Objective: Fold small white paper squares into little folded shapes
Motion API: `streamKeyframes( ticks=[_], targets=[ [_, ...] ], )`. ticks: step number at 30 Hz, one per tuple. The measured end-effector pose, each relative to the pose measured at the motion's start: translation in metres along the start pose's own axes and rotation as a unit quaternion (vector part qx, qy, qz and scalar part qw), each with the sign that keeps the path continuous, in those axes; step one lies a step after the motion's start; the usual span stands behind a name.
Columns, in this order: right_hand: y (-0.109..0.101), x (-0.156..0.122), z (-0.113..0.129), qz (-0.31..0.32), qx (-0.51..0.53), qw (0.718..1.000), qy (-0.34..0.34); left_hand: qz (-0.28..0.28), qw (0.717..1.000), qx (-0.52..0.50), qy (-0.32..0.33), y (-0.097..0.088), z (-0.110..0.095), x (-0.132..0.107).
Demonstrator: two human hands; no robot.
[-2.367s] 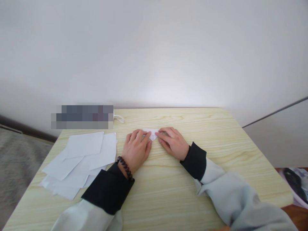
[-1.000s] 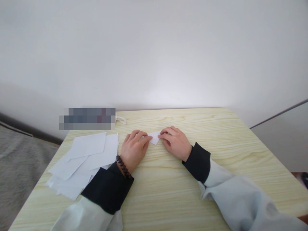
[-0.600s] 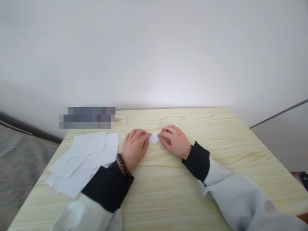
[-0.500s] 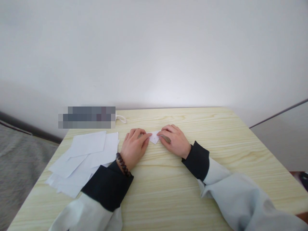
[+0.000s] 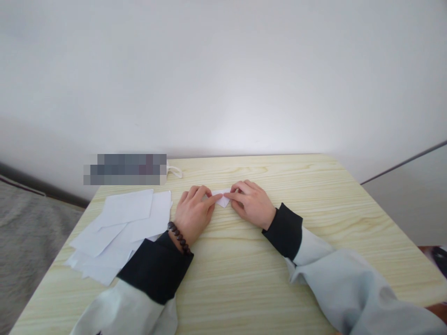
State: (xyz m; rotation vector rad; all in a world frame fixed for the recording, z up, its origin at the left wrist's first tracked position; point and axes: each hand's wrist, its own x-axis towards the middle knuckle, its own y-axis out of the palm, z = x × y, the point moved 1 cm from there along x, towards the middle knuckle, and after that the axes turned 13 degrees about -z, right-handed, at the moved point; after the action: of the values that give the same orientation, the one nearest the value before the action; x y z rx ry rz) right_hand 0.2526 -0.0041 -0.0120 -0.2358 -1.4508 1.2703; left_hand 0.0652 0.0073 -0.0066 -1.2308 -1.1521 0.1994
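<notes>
Pressing a fold flat appears to be the step in hand: the paper (image 5: 222, 199) is pinned to the table (image 5: 244, 274) by both hands. This is judged best done with the left hand (image 5: 193, 215) used as the anchor while the crease is run by the right hand (image 5: 252, 203) from the middle outward. Edges should be aligned before pressure is applied (a skewed crease in so small a piece is hard to correct). The fingers (image 5: 213, 199) of each hand are drawn together and bear down on the paper from either side; whether an edge is pinched underneath cannot be told. The paper is small, white and folded to a point facing the person. It lies flat on the table, between the two sets of fingertips. Loose white sheets (image 5: 122, 223) lie well apart at the left.
</notes>
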Motion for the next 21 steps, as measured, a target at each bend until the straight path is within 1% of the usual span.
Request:
streamKeyframes(
  ticks=[4,8,12,17,21],
  targets=[
    [-0.001,-0.001,-0.003,-0.015,-0.02,0.999,0.023,-0.015,0.999,0.037,0.005,-0.002,0.0,-0.002],
    [-0.002,-0.002,-0.007,-0.025,-0.027,0.998,0.043,-0.026,0.998,0.051,-0.005,-0.002,0.002,-0.003],
    [0.0,-0.002,-0.008,-0.026,0.003,0.998,0.052,-0.031,0.998,0.045,-0.024,0.0,0.003,-0.003],
    [0.003,-0.002,-0.011,-0.028,0.057,0.996,0.065,-0.018,0.998,0.021,-0.051,0.002,0.003,-0.003],
    [0.004,-0.002,-0.012,-0.021,0.091,0.994,0.06,-0.007,0.998,0.009,-0.06,0.004,0.004,-0.003]
  ],
)
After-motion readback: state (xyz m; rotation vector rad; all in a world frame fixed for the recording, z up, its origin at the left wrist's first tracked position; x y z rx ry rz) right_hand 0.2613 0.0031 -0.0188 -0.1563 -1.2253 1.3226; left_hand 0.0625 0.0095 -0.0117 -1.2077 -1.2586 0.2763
